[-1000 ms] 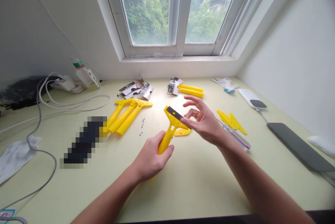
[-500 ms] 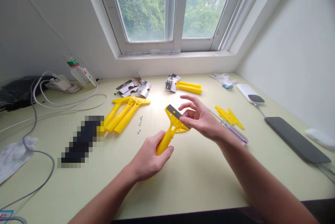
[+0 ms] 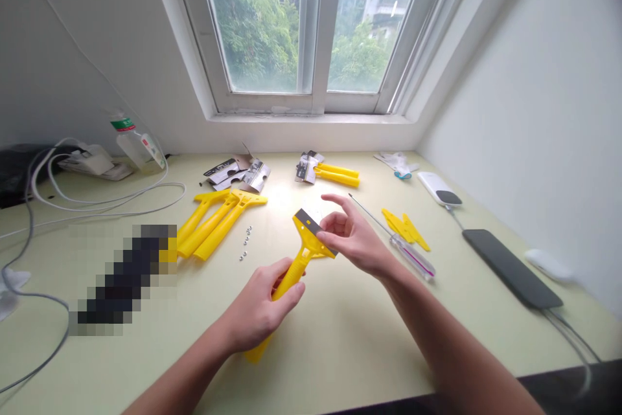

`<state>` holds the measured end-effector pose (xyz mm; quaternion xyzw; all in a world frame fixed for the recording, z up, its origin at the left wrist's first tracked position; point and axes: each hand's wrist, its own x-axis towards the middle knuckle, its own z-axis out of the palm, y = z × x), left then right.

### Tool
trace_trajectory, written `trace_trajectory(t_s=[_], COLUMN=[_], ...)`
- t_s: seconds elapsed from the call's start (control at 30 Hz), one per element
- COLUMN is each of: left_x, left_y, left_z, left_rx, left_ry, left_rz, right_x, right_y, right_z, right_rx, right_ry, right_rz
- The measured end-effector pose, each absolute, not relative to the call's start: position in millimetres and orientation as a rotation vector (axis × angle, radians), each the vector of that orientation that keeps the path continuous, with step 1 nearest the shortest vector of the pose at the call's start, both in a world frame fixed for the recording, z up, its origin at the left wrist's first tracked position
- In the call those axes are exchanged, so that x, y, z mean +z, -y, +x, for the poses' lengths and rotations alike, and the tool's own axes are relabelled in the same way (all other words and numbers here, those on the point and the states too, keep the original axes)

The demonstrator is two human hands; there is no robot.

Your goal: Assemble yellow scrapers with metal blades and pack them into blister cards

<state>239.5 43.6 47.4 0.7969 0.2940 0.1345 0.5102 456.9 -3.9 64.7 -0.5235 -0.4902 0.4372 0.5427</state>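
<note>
My left hand (image 3: 260, 305) is wrapped round the handle of a yellow scraper (image 3: 307, 245), its head tilted up and away from me. A dark blade (image 3: 307, 217) lies across that head. At the blade's right end my right hand (image 3: 357, 237) pinches with thumb and fingertips, while its index finger sticks out above. Fingertip contact is partly hidden. Several small nuts or screws (image 3: 247, 239) lie on the table left of the scraper. Right of my right hand rest a clear-handled screwdriver (image 3: 413, 256) and yellow plastic plates (image 3: 405, 228).
More yellow scraper handles (image 3: 221, 227) lie at left, beside a blurred-out dark object (image 3: 129, 279). Card packaging (image 3: 238, 172) and two yellow handles in card (image 3: 337, 174) sit near the window. A bottle (image 3: 136, 143), cables, a power bank (image 3: 440, 188) and a dark grey slab (image 3: 512, 267) line the sides.
The view has shifted, so the table's things appear further left and lower. Both hands keep their hold on the scraper, and more of its handle end shows below my left hand.
</note>
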Motion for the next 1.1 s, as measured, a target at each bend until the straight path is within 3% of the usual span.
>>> trace_trajectory(t_s=[0.33,0.57,0.73,0.93,1.1], left_x=[47,42,40,38,32], left_y=[-53,-68,-73,-77,-78], left_z=[236,230,231,230,231], left_rx=[0.420,0.439,0.304,0.250,0.250], left_ry=[-0.861,-1.030,-1.113,-1.252,-1.296], left_rz=[1.939,1.933,2.013,2.130,2.159], right_x=[77,45,49,76,65], right_y=[31,83,75,6,-36], right_z=[471,455,470,603,691], right_rx=[0.853,0.967,0.613,0.201,-0.013], right_ry=[1.200,1.463,1.573,1.146,0.892], right_rz=[-1.450,-1.880,-2.059,-2.400,-2.574])
